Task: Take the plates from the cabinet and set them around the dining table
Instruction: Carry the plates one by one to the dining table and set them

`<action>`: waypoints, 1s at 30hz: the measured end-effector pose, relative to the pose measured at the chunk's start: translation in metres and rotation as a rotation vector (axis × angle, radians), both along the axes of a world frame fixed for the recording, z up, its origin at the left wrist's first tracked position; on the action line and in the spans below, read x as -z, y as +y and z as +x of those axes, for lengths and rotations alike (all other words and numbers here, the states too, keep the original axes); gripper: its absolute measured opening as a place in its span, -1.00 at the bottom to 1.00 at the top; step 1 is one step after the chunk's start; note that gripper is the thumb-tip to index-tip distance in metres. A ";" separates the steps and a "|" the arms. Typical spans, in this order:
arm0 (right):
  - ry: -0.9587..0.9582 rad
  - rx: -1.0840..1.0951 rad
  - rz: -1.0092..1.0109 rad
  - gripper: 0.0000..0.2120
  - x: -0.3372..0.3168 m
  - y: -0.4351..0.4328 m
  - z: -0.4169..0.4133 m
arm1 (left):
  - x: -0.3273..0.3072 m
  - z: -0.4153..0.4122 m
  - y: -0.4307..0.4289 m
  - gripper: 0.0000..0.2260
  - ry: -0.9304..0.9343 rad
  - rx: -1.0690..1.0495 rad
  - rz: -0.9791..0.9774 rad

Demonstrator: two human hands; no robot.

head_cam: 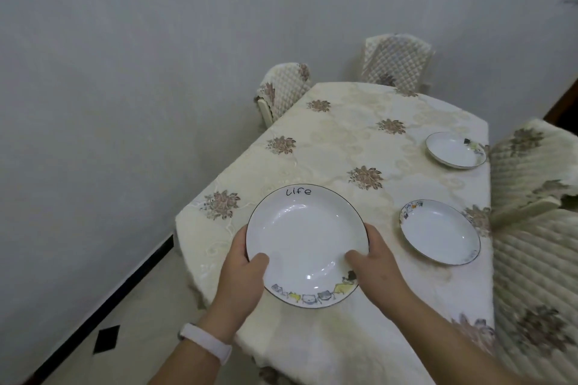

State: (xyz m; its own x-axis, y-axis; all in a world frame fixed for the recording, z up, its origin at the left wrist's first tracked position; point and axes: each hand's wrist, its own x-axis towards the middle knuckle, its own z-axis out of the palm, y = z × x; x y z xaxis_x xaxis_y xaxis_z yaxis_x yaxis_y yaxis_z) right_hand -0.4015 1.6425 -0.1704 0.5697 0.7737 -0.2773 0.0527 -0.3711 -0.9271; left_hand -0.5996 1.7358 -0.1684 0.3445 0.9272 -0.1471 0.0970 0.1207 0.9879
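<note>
A white deep plate (305,237) with a dark rim, the word "life" and small cat drawings is held just above the near left part of the dining table (344,141). My left hand (242,275) grips its left edge, thumb inside the rim. On the right edge sits my right hand (378,262), thumb also inside. Two similar plates lie on the flowered cream tablecloth: one (439,231) near the right edge, another (455,150) farther along the same side.
Quilted chair backs stand at the far end (283,87), (397,59) and along the right side (531,172). A grey wall (125,72) runs close along the table's left. Pale floor tiles (103,337) show at lower left.
</note>
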 end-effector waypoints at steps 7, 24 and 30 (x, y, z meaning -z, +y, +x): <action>-0.033 0.054 -0.078 -0.56 0.004 0.071 -0.049 | 0.008 -0.039 0.095 -0.49 0.030 0.085 -0.018; -0.059 0.056 -0.148 -0.52 0.063 0.202 -0.016 | 0.061 -0.006 0.225 -0.56 0.188 0.129 -0.064; -0.071 0.013 -0.156 -0.47 0.099 0.266 0.015 | 0.089 0.024 0.286 -0.61 0.260 0.115 -0.067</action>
State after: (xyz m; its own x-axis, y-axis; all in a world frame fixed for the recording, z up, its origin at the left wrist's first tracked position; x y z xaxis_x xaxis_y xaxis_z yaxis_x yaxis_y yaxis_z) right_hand -0.3866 1.9083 -0.2694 0.6019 0.7170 -0.3517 0.1104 -0.5109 -0.8525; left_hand -0.5755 2.0214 -0.2570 0.3898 0.8693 -0.3038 0.3628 0.1582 0.9183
